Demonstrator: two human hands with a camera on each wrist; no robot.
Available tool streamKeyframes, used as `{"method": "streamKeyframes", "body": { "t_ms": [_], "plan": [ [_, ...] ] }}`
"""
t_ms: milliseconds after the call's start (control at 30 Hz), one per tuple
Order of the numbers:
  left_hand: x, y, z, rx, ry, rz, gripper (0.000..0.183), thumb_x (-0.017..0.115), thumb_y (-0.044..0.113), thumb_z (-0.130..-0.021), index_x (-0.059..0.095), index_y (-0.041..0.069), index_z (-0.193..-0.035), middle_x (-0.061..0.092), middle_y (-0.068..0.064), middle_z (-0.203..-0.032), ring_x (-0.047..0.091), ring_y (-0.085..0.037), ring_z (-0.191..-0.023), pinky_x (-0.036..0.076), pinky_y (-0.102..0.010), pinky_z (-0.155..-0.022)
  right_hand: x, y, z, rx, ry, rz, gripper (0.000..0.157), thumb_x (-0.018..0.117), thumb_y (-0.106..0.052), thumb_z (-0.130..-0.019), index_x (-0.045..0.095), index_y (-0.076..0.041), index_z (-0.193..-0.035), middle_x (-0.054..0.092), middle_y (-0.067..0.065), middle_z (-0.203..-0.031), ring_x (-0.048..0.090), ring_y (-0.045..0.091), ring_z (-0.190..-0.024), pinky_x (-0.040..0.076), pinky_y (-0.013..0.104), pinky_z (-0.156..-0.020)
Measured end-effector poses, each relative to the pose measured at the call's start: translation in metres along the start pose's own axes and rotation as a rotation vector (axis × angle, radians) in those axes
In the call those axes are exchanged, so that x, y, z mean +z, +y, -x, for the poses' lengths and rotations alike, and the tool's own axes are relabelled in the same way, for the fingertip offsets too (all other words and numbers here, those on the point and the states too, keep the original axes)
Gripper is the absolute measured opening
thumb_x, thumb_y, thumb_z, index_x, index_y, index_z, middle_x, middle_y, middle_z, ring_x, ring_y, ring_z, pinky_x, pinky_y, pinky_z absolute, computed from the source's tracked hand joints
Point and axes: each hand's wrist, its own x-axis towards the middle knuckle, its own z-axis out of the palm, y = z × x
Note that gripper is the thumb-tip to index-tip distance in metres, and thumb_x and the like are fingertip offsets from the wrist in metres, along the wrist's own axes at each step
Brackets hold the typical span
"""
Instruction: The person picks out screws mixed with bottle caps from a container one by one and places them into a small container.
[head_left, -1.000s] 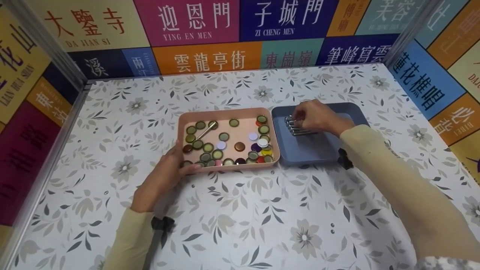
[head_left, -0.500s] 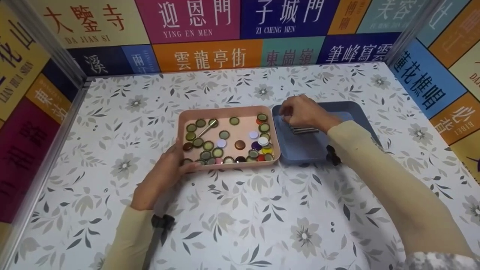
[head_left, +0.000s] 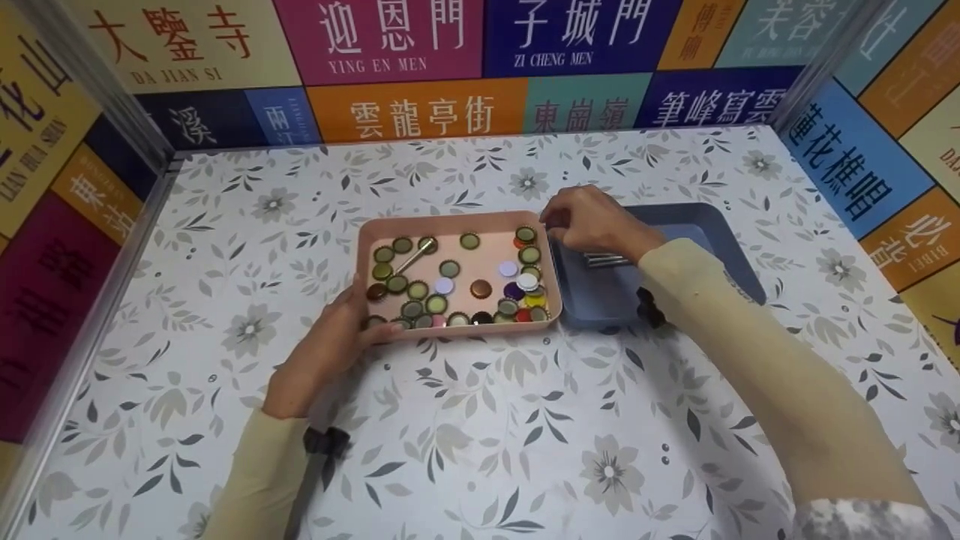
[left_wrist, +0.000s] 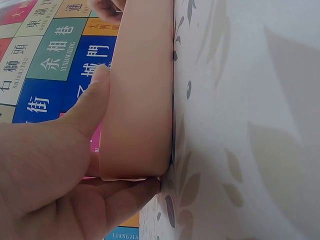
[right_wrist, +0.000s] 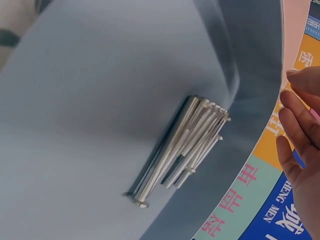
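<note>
My left hand (head_left: 326, 349) holds the near left corner of a pink tray (head_left: 484, 256). In the left wrist view its thumb lies at the rim and its fingers reach round the tray's end (left_wrist: 137, 100). Inside are many bottle caps (head_left: 481, 289) and one silver nail (head_left: 414, 257) lying aslant. My right hand (head_left: 589, 221) hovers above the far left corner of a blue-grey tray (head_left: 645, 296), near the pink tray's rim. Its fingers are loosely bent, and nothing shows between them in the right wrist view. A bundle of metal nails (right_wrist: 187, 145) lies below it in the blue-grey tray.
The two trays stand side by side on a table with a flowered white cover (head_left: 480, 442). Panels with coloured lettering (head_left: 420, 112) rise at the back, left and right.
My right hand has moved left from the nails in the blue-grey tray toward the pink tray's rim. My left hand and the pink tray's contents look the same.
</note>
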Motion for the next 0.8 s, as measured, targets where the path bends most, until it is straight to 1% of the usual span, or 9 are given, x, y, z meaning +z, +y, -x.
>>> {"method": "streamKeyframes", "body": {
  "t_ms": [133, 267, 433, 567, 667, 800],
  "plan": [
    [0.000, 0.001, -0.001, -0.005, 0.000, -0.001, 0.097, 0.066, 0.031, -0.097, 0.000, -0.003, -0.159, 0.023, -0.026, -0.163, 0.031, -0.039, -0.149, 0.028, -0.052, -0.122, 0.002, -0.004, -0.003, -0.015, 0.011, 0.008, 0.022, 0.067, -0.009, -0.086, 0.077, -0.004, -0.104, 0.073, 0.014, -0.098, 0.066, 0.028, -0.086, 0.056, 0.044, -0.080],
    [-0.001, 0.002, -0.002, -0.027, -0.012, -0.007, 0.097, 0.065, 0.032, -0.098, -0.002, -0.002, -0.159, 0.019, -0.027, -0.164, 0.028, -0.040, -0.150, 0.025, -0.052, -0.123, 0.004, -0.007, -0.006, -0.046, 0.027, 0.014, 0.021, 0.066, -0.009, -0.086, 0.077, -0.004, -0.103, 0.072, 0.014, -0.093, 0.065, 0.027, -0.082, 0.054, 0.043, -0.077],
    [-0.002, 0.002, -0.003, -0.049, -0.025, -0.011, 0.097, 0.064, 0.033, -0.098, -0.004, 0.001, -0.159, 0.015, -0.026, -0.165, 0.025, -0.040, -0.151, 0.023, -0.053, -0.123, 0.009, -0.010, -0.008, -0.087, 0.034, -0.008, 0.021, 0.065, -0.006, -0.085, 0.078, -0.003, -0.102, 0.072, 0.014, -0.092, 0.066, 0.027, -0.080, 0.054, 0.042, -0.074],
    [-0.003, 0.002, -0.002, -0.048, -0.024, 0.005, 0.097, 0.065, 0.033, -0.098, -0.004, 0.002, -0.160, 0.016, -0.024, -0.166, 0.026, -0.038, -0.152, 0.023, -0.052, -0.124, 0.013, -0.017, -0.010, -0.094, 0.026, -0.018, 0.022, 0.064, -0.006, -0.085, 0.078, -0.004, -0.102, 0.072, 0.014, -0.095, 0.066, 0.027, -0.085, 0.054, 0.042, -0.077],
    [-0.002, 0.003, -0.002, -0.052, -0.025, 0.001, 0.098, 0.065, 0.033, -0.098, -0.005, 0.000, -0.159, 0.015, -0.024, -0.166, 0.024, -0.038, -0.152, 0.022, -0.051, -0.124, 0.017, -0.023, -0.014, -0.097, 0.022, -0.029, 0.021, 0.066, -0.008, -0.085, 0.077, -0.003, -0.102, 0.073, 0.014, -0.097, 0.066, 0.028, -0.088, 0.055, 0.044, -0.081],
    [-0.001, 0.003, -0.001, -0.066, -0.029, -0.011, 0.099, 0.065, 0.034, -0.097, -0.005, -0.001, -0.158, 0.013, -0.025, -0.166, 0.021, -0.038, -0.153, 0.021, -0.051, -0.125, 0.024, -0.030, -0.018, -0.108, 0.013, -0.040, 0.021, 0.068, -0.009, -0.086, 0.076, -0.003, -0.104, 0.073, 0.014, -0.098, 0.066, 0.028, -0.088, 0.055, 0.044, -0.081]
  ]
}}
